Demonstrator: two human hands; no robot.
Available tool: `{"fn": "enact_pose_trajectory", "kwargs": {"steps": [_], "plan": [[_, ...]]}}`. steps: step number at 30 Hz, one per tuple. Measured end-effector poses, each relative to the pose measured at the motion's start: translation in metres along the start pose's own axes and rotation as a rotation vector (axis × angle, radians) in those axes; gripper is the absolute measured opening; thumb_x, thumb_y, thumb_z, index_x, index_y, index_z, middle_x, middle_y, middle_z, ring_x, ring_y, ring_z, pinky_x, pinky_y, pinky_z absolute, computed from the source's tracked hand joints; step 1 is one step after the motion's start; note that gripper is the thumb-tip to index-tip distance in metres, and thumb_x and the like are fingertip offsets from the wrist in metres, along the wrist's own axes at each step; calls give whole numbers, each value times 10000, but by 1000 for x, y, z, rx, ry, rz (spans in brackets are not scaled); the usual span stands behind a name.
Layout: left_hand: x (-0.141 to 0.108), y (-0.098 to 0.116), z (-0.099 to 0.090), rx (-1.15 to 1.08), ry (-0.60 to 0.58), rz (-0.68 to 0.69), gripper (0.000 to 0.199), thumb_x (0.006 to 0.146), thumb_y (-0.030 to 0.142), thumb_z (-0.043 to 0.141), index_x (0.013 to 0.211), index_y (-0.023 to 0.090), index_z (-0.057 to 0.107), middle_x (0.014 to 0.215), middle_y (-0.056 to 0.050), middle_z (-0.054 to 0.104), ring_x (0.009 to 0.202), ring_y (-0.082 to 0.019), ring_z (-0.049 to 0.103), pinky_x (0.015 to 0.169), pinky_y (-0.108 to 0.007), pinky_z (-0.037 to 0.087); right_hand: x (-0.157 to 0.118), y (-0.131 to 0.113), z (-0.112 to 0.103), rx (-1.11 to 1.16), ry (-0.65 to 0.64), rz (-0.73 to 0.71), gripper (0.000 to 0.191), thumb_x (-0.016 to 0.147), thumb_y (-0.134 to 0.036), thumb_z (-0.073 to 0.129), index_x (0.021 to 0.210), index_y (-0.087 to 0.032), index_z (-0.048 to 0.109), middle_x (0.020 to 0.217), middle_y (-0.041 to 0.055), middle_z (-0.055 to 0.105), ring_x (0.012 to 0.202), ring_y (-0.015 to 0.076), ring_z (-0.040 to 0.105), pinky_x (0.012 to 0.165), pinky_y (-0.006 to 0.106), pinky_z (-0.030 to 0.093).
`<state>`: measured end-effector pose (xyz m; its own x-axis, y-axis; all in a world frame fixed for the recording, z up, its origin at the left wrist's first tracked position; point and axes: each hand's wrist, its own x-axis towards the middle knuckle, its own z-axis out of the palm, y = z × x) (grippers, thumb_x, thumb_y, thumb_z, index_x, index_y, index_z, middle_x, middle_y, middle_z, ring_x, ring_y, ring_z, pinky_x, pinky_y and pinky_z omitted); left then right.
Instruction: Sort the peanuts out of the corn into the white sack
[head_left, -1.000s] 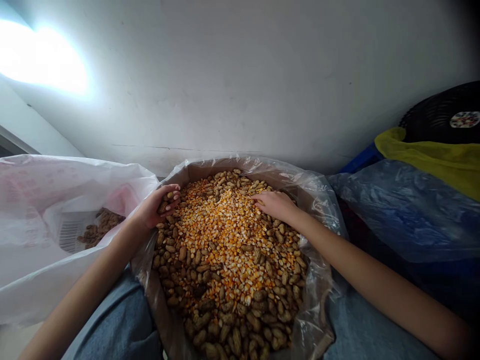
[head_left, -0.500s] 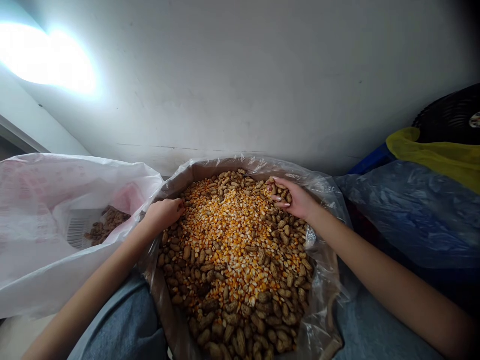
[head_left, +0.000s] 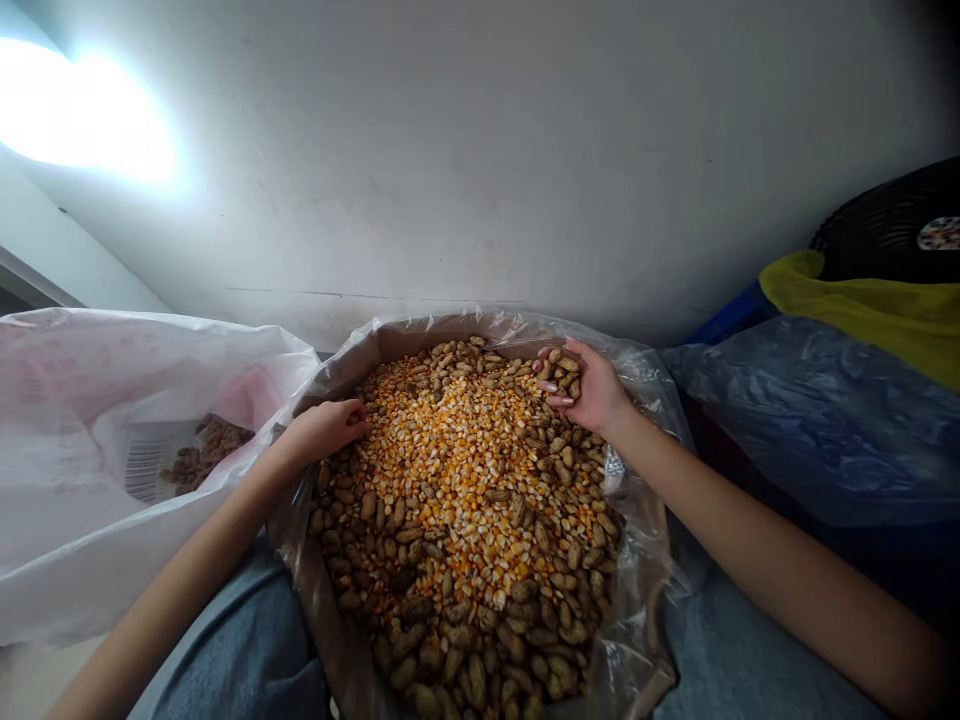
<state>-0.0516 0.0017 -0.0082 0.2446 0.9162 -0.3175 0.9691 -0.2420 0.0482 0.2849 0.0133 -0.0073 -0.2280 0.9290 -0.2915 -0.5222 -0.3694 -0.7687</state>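
Note:
A box lined with a clear plastic bag [head_left: 641, 560] stands between my knees. It holds yellow corn kernels [head_left: 465, 445] heaped in the middle and unshelled peanuts [head_left: 472, 675] mostly around them. My right hand [head_left: 602, 395] is at the far right inside the rim, palm turned up, fingers curled around several peanuts [head_left: 564, 370]. On the left side, my left hand [head_left: 324, 432] rests low over the contents with its fingers curled in. Whatever those fingers hold, if anything, is hidden.
Left of the box lies an open white plastic bag [head_left: 52, 480] with small brown pieces [head_left: 206, 452] inside. To the right are a bluish plastic sheet [head_left: 810, 410], yellow netting [head_left: 862, 310] and a black fan [head_left: 885, 225]. A white wall [head_left: 450, 160] rises behind.
My right hand has closed slightly and turned up around the peanuts. My left hand has stayed at about the same spot. The whole view has shifted a little.

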Motion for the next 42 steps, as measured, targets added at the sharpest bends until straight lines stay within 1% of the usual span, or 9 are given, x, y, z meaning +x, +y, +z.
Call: {"fn": "enact_pose_trajectory", "kwargs": {"steps": [6, 10, 14, 20, 27, 30, 33, 37, 42], "plan": [[2, -1, -1, -428, 30, 10, 320, 667, 449, 444, 812, 207, 593, 746, -10, 598, 646, -153, 531, 602, -241, 389, 6, 7, -3, -148, 133, -33, 130, 656, -297, 543, 660, -174, 500, 617, -31, 482, 407, 34, 370, 285, 115, 179], [-5, 2, -13, -1225, 30, -107, 274, 685, 423, 470, 808, 193, 554, 578, 36, 495, 377, -46, 358, 325, -164, 246, 9, 12, -7, -268, 174, -29, 142, 616, -234, 593, 738, -170, 561, 668, -18, 490, 411, 25, 382, 273, 111, 176], [-10, -2, -25, -1977, -106, -14, 126, 741, 285, 444, 692, 175, 481, 552, 55, 407, 333, -5, 249, 263, -113, 126, 12, 9, -10, -477, 178, -36, 190, 684, -291, 505, 841, -201, 560, 666, -7, 491, 409, 36, 370, 282, 131, 214], [-11, -5, -29, -2235, -205, -8, 190, 791, 270, 385, 673, 152, 475, 549, 39, 408, 326, 2, 245, 239, -98, 145, 17, 11, -18, -961, 263, -93, 314, 714, -420, 428, 879, -190, 565, 691, 24, 545, 421, 72, 411, 337, 190, 274], [-11, 0, -28, -1933, -20, -39, 179, 750, 295, 428, 682, 150, 507, 565, 30, 458, 321, 0, 216, 254, -117, 156, 27, 32, -13, -1405, 356, -131, 207, 625, -347, 579, 650, -143, 605, 664, 107, 576, 697, 231, 534, 561, 284, 362], [-7, 2, -21, -1411, 191, -69, 212, 712, 362, 465, 823, 201, 550, 701, 18, 543, 374, -20, 331, 294, -138, 220, 26, 34, -9, -1421, 335, -148, 193, 623, -332, 582, 647, -141, 592, 712, 114, 579, 743, 245, 533, 585, 294, 367], [-1, 7, -12, -615, 321, -103, 326, 708, 428, 437, 938, 242, 574, 845, -15, 601, 592, -113, 515, 480, -206, 387, 22, 29, -9, -1347, 266, -142, 300, 682, -432, 491, 722, -151, 587, 709, 81, 583, 621, 180, 537, 490, 251, 367], [10, 13, 0, 31, 248, -59, 355, 756, 391, 339, 934, 228, 600, 944, -57, 599, 797, -229, 550, 656, -311, 406, 17, 19, -13, -1201, 176, -158, 444, 760, -514, 302, 924, -174, 535, 797, 48, 587, 514, 103, 500, 394, 201, 335], [19, 14, 6, 157, 164, 18, 339, 763, 326, 312, 868, 207, 611, 896, -70, 608, 782, -243, 563, 622, -311, 412, 11, 18, -12, -1423, 144, -161, 428, 722, -512, 392, 906, -170, 572, 714, 41, 605, 519, 128, 511, 431, 221, 349]]}}
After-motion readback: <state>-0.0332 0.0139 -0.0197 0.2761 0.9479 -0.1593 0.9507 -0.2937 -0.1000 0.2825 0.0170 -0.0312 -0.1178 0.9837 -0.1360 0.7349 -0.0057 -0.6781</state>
